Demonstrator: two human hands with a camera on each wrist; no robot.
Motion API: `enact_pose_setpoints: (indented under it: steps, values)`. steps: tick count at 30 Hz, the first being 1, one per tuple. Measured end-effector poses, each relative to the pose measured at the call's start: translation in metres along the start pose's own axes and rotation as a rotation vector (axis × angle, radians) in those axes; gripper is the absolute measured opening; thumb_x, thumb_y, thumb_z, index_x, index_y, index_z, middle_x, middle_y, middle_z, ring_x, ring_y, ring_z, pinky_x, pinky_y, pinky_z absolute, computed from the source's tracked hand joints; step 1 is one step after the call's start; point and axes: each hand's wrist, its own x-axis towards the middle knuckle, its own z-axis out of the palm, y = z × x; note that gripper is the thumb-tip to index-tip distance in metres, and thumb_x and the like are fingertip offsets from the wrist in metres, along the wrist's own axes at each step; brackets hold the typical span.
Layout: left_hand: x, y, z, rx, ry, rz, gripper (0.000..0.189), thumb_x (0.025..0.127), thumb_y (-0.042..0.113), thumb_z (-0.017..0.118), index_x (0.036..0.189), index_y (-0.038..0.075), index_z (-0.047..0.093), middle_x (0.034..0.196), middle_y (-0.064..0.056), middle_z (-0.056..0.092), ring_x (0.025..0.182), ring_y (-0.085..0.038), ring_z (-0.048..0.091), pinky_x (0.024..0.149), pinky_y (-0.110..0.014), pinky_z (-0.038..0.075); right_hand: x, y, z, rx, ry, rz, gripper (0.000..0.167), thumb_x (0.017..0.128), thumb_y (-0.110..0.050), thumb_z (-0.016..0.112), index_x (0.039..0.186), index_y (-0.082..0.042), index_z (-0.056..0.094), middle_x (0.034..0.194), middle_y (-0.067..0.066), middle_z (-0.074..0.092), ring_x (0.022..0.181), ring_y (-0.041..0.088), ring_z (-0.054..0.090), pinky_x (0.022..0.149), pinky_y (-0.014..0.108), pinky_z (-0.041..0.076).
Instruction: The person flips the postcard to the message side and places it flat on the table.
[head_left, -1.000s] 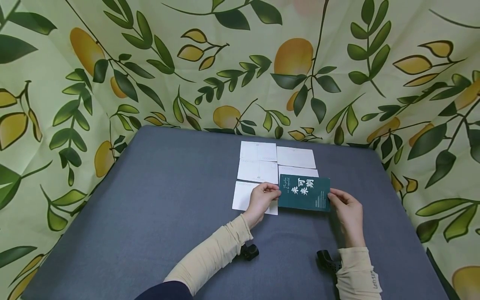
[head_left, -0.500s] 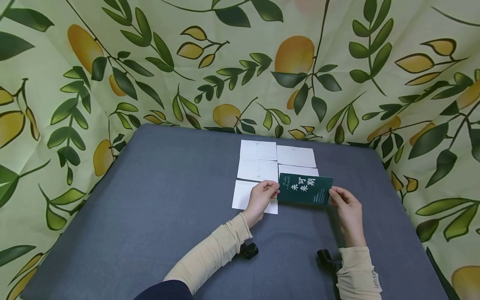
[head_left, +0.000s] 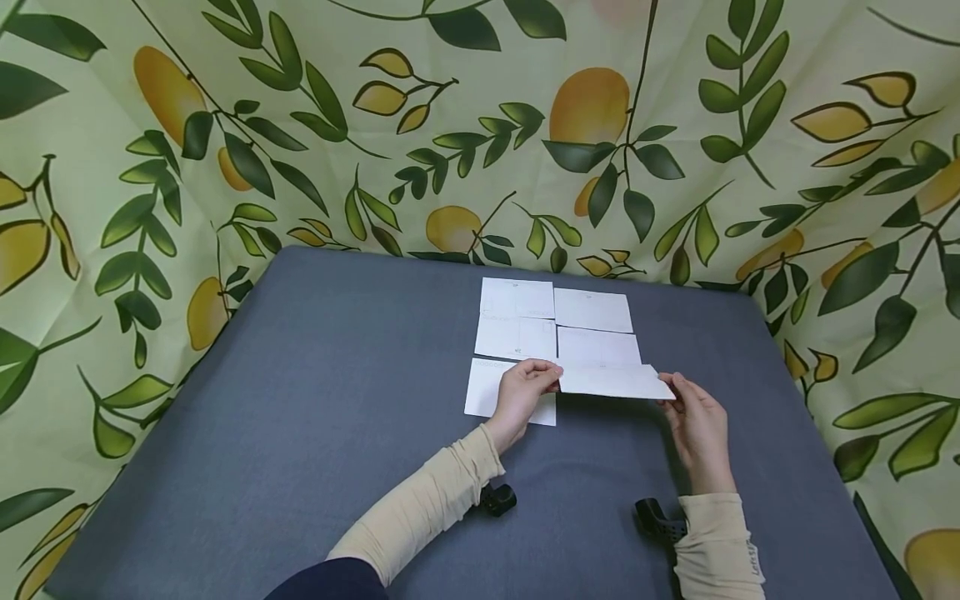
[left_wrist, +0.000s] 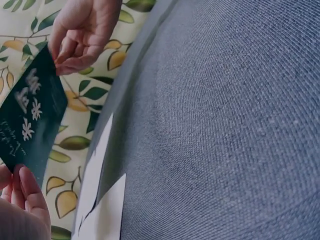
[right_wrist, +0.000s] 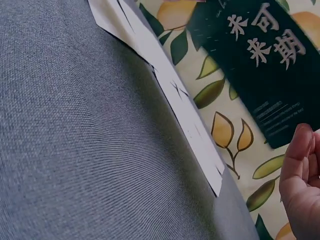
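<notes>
Between both hands a postcard [head_left: 615,381] is held above the table, its white back facing the head camera. Its dark green face [left_wrist: 37,110] with white lettering shows in both wrist views. My left hand [head_left: 519,400] pinches the card's left end between thumb and fingers. The right hand [head_left: 697,429] pinches its right end. Below and beyond the card, several white cards lie in two columns, among them a far-left card [head_left: 517,298], a far-right card [head_left: 594,311] and a near-left card [head_left: 491,387] partly covered by my left hand.
A grey-blue cloth covers the table [head_left: 337,375]. Behind it and at the sides hangs a curtain [head_left: 480,125] printed with leaves and fruit. Black wrist devices sit at the left wrist [head_left: 498,500] and at the right wrist [head_left: 658,518].
The postcard has been tilted over between the hands, so its green face has turned away from the head view and its white back now shows. Both hands keep hold of it.
</notes>
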Motion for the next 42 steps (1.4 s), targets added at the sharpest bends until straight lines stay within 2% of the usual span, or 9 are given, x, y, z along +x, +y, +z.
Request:
enact_pose_setpoints:
  steps: [4, 7, 13, 21, 25, 30, 33, 37, 42]
  values:
    - [-0.001, -0.001, 0.001, 0.075, 0.001, 0.008, 0.016, 0.083, 0.01, 0.069, 0.093, -0.002, 0.067, 0.083, -0.008, 0.07, 0.069, -0.009, 0.062, 0.08, -0.04, 0.054, 0.002, 0.002, 0.001, -0.062, 0.07, 0.011, 0.009, 0.087, -0.016, 0.065, 0.083, -0.013, 0.073, 0.082, -0.006, 0.067, 0.067, 0.003, 0.061, 0.059, 0.014, 0.05]
    - [-0.001, -0.001, 0.002, 0.166, 0.001, 0.039, 0.014, 0.082, 0.012, 0.07, 0.091, 0.002, 0.068, 0.078, -0.006, 0.068, 0.069, -0.01, 0.059, 0.071, -0.033, 0.053, 0.004, 0.005, 0.001, -0.13, 0.113, 0.008, 0.006, 0.083, -0.01, 0.068, 0.086, -0.012, 0.073, 0.084, -0.008, 0.067, 0.071, 0.004, 0.061, 0.061, 0.014, 0.05]
    - [-0.002, -0.003, 0.002, 0.37, -0.013, 0.133, 0.01, 0.082, 0.014, 0.069, 0.088, 0.006, 0.069, 0.081, -0.006, 0.068, 0.067, -0.001, 0.053, 0.061, -0.015, 0.044, 0.005, 0.008, -0.004, -0.372, 0.126, -0.014, 0.018, 0.081, -0.014, 0.072, 0.098, -0.008, 0.07, 0.082, -0.012, 0.063, 0.075, 0.004, 0.056, 0.064, 0.013, 0.047]
    - [-0.002, -0.005, 0.002, 0.556, -0.072, 0.196, 0.01, 0.084, 0.014, 0.066, 0.09, 0.007, 0.072, 0.081, -0.006, 0.07, 0.066, 0.001, 0.054, 0.061, -0.013, 0.044, 0.008, 0.006, -0.013, -0.801, 0.001, -0.023, 0.033, 0.088, -0.02, 0.064, 0.114, 0.0, 0.06, 0.073, -0.02, 0.054, 0.071, 0.001, 0.049, 0.062, 0.015, 0.044]
    - [-0.003, -0.005, 0.002, 0.641, -0.14, 0.188, 0.012, 0.085, 0.014, 0.065, 0.092, 0.007, 0.073, 0.084, -0.006, 0.072, 0.064, 0.001, 0.053, 0.057, -0.013, 0.043, 0.009, 0.003, -0.016, -0.984, -0.064, 0.002, 0.038, 0.089, -0.021, 0.061, 0.118, 0.002, 0.058, 0.076, -0.013, 0.054, 0.07, 0.003, 0.047, 0.06, 0.018, 0.042]
    - [-0.002, -0.006, 0.003, 0.742, -0.176, 0.185, 0.013, 0.085, 0.013, 0.066, 0.092, 0.006, 0.074, 0.087, -0.006, 0.073, 0.068, -0.003, 0.059, 0.06, -0.014, 0.044, 0.012, -0.001, -0.019, -1.203, -0.158, -0.039, 0.036, 0.087, -0.021, 0.062, 0.113, 0.003, 0.06, 0.075, 0.001, 0.052, 0.064, 0.01, 0.044, 0.055, 0.024, 0.037]
    - [0.0, -0.006, 0.005, 0.826, -0.189, 0.207, 0.013, 0.085, 0.013, 0.065, 0.093, 0.006, 0.074, 0.087, -0.005, 0.074, 0.071, -0.006, 0.062, 0.062, -0.013, 0.045, 0.014, -0.001, -0.019, -1.26, -0.197, -0.045, 0.036, 0.086, -0.02, 0.062, 0.112, 0.006, 0.059, 0.073, 0.005, 0.052, 0.061, 0.013, 0.044, 0.054, 0.026, 0.035]
    - [0.003, -0.006, 0.007, 0.919, -0.202, 0.252, 0.014, 0.086, 0.013, 0.064, 0.092, 0.006, 0.074, 0.085, -0.004, 0.074, 0.072, -0.007, 0.064, 0.063, -0.011, 0.044, 0.017, -0.001, -0.018, -1.279, -0.223, -0.023, 0.038, 0.086, -0.019, 0.061, 0.113, 0.008, 0.058, 0.074, 0.008, 0.055, 0.061, 0.015, 0.045, 0.054, 0.027, 0.035]
    - [0.006, -0.004, 0.009, 0.976, -0.208, 0.274, 0.014, 0.086, 0.012, 0.064, 0.091, 0.006, 0.075, 0.085, -0.004, 0.074, 0.075, -0.01, 0.065, 0.064, -0.012, 0.044, 0.021, 0.001, -0.018, -1.29, -0.252, -0.006, 0.038, 0.086, -0.019, 0.06, 0.114, 0.007, 0.057, 0.072, 0.006, 0.056, 0.06, 0.015, 0.046, 0.055, 0.027, 0.037]
